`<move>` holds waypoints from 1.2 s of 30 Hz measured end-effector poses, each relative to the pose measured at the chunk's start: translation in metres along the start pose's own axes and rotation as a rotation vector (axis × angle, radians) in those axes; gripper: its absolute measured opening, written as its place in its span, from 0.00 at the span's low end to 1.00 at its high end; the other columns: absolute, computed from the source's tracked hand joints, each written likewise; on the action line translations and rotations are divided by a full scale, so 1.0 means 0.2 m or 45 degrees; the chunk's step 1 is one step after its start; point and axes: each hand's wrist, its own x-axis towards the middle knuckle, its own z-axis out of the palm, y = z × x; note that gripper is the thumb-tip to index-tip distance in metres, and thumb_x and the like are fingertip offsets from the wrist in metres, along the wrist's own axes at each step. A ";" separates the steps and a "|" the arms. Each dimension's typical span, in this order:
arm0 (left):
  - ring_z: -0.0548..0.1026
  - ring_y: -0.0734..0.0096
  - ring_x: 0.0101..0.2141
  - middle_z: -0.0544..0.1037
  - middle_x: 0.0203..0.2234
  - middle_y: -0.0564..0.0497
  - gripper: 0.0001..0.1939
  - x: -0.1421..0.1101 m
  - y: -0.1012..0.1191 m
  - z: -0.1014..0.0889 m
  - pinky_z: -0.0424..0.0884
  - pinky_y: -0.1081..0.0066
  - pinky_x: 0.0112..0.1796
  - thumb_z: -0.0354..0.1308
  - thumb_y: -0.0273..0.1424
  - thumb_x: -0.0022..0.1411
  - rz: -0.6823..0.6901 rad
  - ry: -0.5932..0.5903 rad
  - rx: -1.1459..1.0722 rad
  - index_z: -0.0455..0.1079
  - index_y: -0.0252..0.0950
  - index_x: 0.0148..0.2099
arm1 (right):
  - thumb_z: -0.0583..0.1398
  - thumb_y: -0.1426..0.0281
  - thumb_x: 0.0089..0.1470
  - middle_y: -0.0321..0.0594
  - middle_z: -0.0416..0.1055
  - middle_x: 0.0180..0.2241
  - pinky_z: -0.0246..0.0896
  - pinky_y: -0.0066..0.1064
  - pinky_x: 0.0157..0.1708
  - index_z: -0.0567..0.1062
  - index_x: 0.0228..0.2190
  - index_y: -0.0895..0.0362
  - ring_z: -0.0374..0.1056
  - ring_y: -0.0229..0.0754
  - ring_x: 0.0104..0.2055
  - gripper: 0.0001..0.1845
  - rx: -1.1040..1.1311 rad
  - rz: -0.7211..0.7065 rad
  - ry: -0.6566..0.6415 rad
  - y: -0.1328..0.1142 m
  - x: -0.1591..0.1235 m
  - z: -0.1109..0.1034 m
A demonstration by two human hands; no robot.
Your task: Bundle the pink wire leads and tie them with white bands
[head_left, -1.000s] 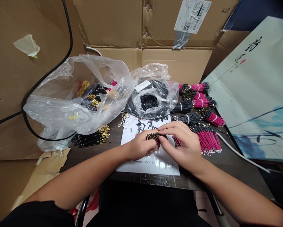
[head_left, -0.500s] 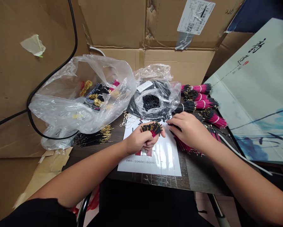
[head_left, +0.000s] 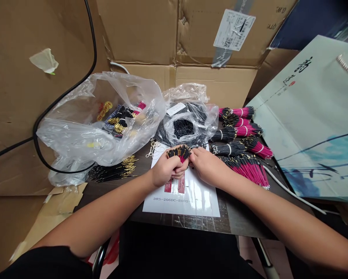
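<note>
My left hand (head_left: 169,168) is closed round a bundle of red wires (head_left: 179,153) whose black-sleeved, gold-tipped ends point up out of the fist. Right beside the bundle, my right hand (head_left: 204,163) has its fingers pinched together near the wire ends; anything between them is too small to make out. Under both hands lies a white printed sheet (head_left: 197,203). Behind them sits a plastic bag of small black sleeves (head_left: 183,128). Loose red wires (head_left: 252,170) lie spread to the right of my right hand.
Several tied red and black wire bundles (head_left: 248,130) lie at the right, before a pale paper bag (head_left: 316,116). A large clear plastic bag (head_left: 71,133) stands left, with black wires (head_left: 112,170) below it. A black cable (head_left: 94,50) hangs at left; cardboard (head_left: 139,31) walls the back.
My right hand has moved left from the small black pieces by the sheet to the bundle in my left hand. The view has shifted slightly.
</note>
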 end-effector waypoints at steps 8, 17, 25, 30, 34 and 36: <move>0.49 0.82 0.17 0.57 0.16 0.61 0.12 0.00 -0.02 0.00 0.46 0.77 0.20 0.50 0.23 0.50 0.105 0.080 0.224 0.65 0.35 0.39 | 0.51 0.80 0.62 0.42 0.69 0.29 0.58 0.35 0.34 0.71 0.34 0.58 0.60 0.43 0.33 0.11 0.002 0.044 0.337 -0.03 -0.10 -0.13; 0.59 0.82 0.18 0.64 0.21 0.59 0.07 -0.03 -0.01 0.05 0.56 0.76 0.22 0.55 0.27 0.61 0.240 0.127 0.629 0.68 0.35 0.42 | 0.60 0.83 0.57 0.44 0.75 0.37 0.68 0.37 0.40 0.72 0.43 0.59 0.68 0.41 0.38 0.14 0.251 -0.066 0.671 -0.16 -0.18 -0.23; 0.68 0.80 0.17 0.68 0.23 0.58 0.11 -0.04 0.00 0.07 0.64 0.77 0.20 0.57 0.38 0.66 0.163 0.096 0.690 0.66 0.36 0.43 | 0.62 0.83 0.56 0.42 0.78 0.39 0.72 0.39 0.41 0.75 0.46 0.55 0.73 0.42 0.40 0.18 0.405 -0.033 0.717 -0.15 -0.22 -0.21; 0.72 0.76 0.17 0.69 0.21 0.57 0.11 -0.04 -0.01 0.06 0.67 0.75 0.21 0.56 0.39 0.67 0.154 0.089 0.801 0.66 0.36 0.42 | 0.63 0.83 0.55 0.38 0.79 0.38 0.72 0.37 0.41 0.76 0.46 0.54 0.74 0.40 0.39 0.19 0.532 0.042 0.705 -0.15 -0.23 -0.21; 0.73 0.73 0.17 0.70 0.19 0.57 0.11 -0.05 0.00 0.06 0.67 0.74 0.20 0.56 0.40 0.67 0.157 0.077 0.857 0.66 0.38 0.43 | 0.65 0.83 0.53 0.37 0.79 0.36 0.72 0.35 0.39 0.77 0.42 0.55 0.74 0.38 0.37 0.16 0.593 0.105 0.733 -0.15 -0.23 -0.22; 0.73 0.72 0.17 0.70 0.19 0.57 0.11 -0.05 0.00 0.06 0.67 0.74 0.20 0.55 0.40 0.68 0.160 0.080 0.881 0.66 0.38 0.42 | 0.66 0.82 0.53 0.36 0.79 0.35 0.72 0.34 0.38 0.77 0.41 0.54 0.74 0.38 0.36 0.15 0.644 0.129 0.728 -0.16 -0.22 -0.22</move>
